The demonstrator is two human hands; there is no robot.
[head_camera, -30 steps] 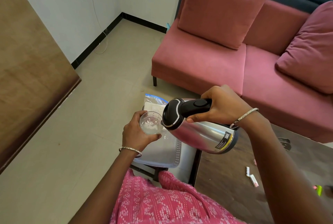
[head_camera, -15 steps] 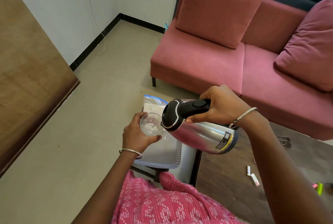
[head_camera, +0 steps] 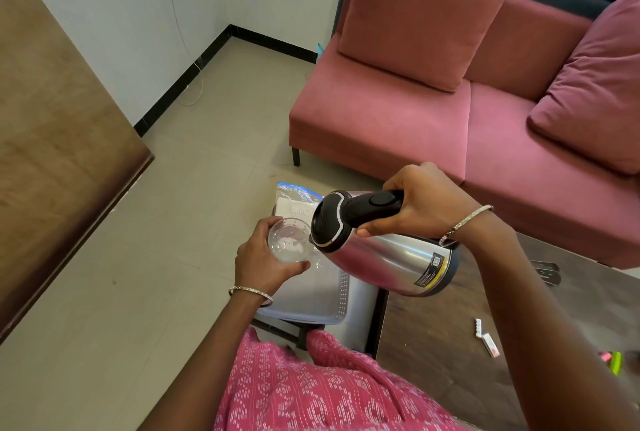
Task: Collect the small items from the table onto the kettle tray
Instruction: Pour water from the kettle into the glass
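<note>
The right hand (head_camera: 427,203) is wrapped around the black handle of the steel electric kettle (head_camera: 388,250), which is tipped steeply with its spout at the rim of a clear glass (head_camera: 290,244). The left hand (head_camera: 263,262) is curled around that glass and holds it in the air above the grey kettle tray (head_camera: 311,299). No stream of water can be made out.

Judged step: pouring into the glass; collection of the small items has not begun. The next move calls for righting the kettle, then setting kettle and glass down so that a hand is free.

The task's items lie on the dark desk (head_camera: 450,344), well apart from the tray: a white strip (head_camera: 478,326), a small white packet (head_camera: 490,344) and a green object (head_camera: 616,361) at the frame edge.

The tray overhangs a low stand just beside the desk's left edge; a clear bag (head_camera: 294,196) lies at its far end. Open floor (head_camera: 121,292) lies to the left. The pink sofa (head_camera: 433,118) bounds the far side.
</note>
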